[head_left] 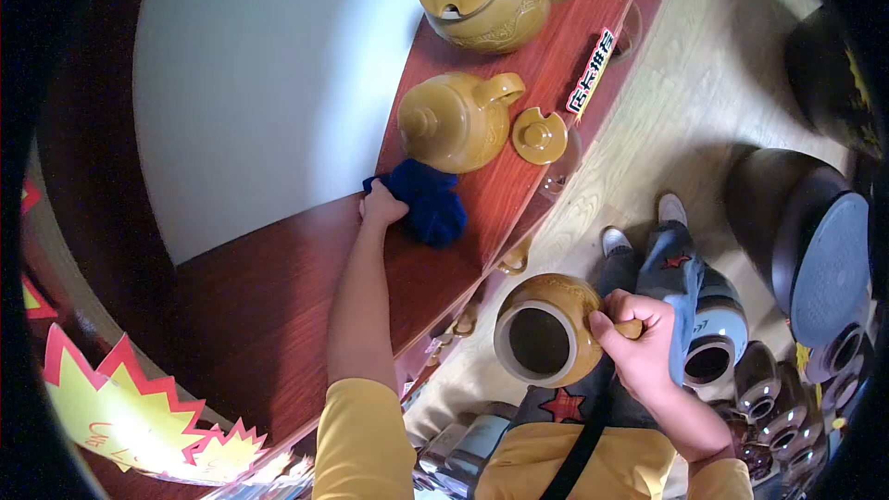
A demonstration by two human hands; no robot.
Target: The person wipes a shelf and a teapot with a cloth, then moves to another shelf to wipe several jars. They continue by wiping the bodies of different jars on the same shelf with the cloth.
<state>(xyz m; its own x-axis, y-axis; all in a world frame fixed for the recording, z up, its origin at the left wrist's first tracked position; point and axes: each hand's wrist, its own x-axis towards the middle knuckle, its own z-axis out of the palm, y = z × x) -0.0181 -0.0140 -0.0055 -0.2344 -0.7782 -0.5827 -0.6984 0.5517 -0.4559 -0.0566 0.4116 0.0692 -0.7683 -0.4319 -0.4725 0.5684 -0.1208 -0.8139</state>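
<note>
My left hand (381,204) reaches onto the reddish wooden shelf and is closed on a dark blue cloth (431,206), which lies bunched up on the wood. My right hand (639,338) grips the handle of a brown glazed ceramic pot (582,301), held in the air in front of my body. The pot has no lid on it, and its round pale-rimmed mouth faces up toward me. Just beyond the cloth is a lidded mustard-brown pot (458,125). A loose notched lid (539,136) lies beside it, near the shelf's front edge.
A larger lidded pot (491,9) stands farther along the shelf (306,315). A printed label (591,74) is on the shelf's edge. Big dark jars (769,222) and several smaller vessels crowd the floor at right. Red-and-yellow starburst signs (120,407) are at lower left.
</note>
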